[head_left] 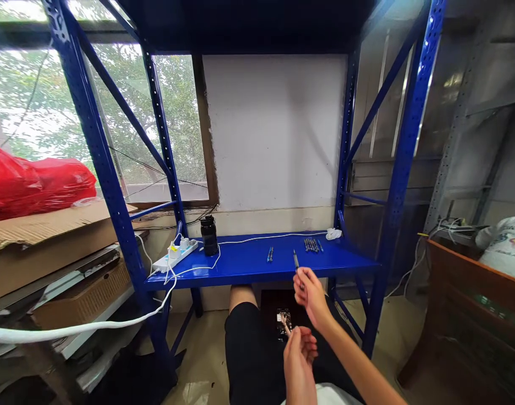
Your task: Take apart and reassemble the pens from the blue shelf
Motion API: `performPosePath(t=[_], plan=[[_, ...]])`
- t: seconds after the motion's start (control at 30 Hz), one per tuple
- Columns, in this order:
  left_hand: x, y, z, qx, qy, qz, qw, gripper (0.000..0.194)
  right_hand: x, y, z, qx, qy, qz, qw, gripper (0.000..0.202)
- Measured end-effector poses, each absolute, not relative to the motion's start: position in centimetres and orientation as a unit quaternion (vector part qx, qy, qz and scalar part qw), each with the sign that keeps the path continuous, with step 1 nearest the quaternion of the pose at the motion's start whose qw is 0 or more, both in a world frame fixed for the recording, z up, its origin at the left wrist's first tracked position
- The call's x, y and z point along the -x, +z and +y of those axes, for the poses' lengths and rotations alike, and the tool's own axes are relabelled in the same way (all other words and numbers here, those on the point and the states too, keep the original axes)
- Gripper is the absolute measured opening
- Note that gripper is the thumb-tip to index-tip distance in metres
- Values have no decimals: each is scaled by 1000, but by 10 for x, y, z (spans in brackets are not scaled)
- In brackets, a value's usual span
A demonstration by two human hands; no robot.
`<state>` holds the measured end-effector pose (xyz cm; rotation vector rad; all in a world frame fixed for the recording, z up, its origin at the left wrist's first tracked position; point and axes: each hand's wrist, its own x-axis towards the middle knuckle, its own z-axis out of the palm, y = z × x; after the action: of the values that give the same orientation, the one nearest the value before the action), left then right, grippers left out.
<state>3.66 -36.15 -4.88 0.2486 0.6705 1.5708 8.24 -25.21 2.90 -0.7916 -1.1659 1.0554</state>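
My right hand (310, 292) is raised in front of the blue shelf (249, 270) and pinches a dark pen (296, 260) whose tip points up over the shelf's front edge. Lower and closer to me, my left hand (299, 353) has its fingers closed on a small thin light piece (286, 324); I cannot tell what it is. On the shelf lie two blue pens (270, 254) and, further right, a row of several pens (312, 244). My black-clad knee (244, 332) is under the shelf.
A black bottle (209, 235), a white power strip (175, 256) with a white cable (261, 237), and a crumpled white cloth (334, 233) rest on the shelf. Blue uprights (398, 185) frame it. Cardboard boxes (50, 242) and a red bag (34, 183) are left, a brown cabinet (472, 315) right.
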Motion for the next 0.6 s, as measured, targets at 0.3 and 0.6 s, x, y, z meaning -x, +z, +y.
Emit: performPosePath(t=[0.3,0.6], plan=[[-23,-42,-366,-78,697,269,660,29,-97,-18,-361,316,689,-384,528,55],[-25,-37,-366,-234,684,281,631,54,-119,-47,-355,328,714,-398,473,61]])
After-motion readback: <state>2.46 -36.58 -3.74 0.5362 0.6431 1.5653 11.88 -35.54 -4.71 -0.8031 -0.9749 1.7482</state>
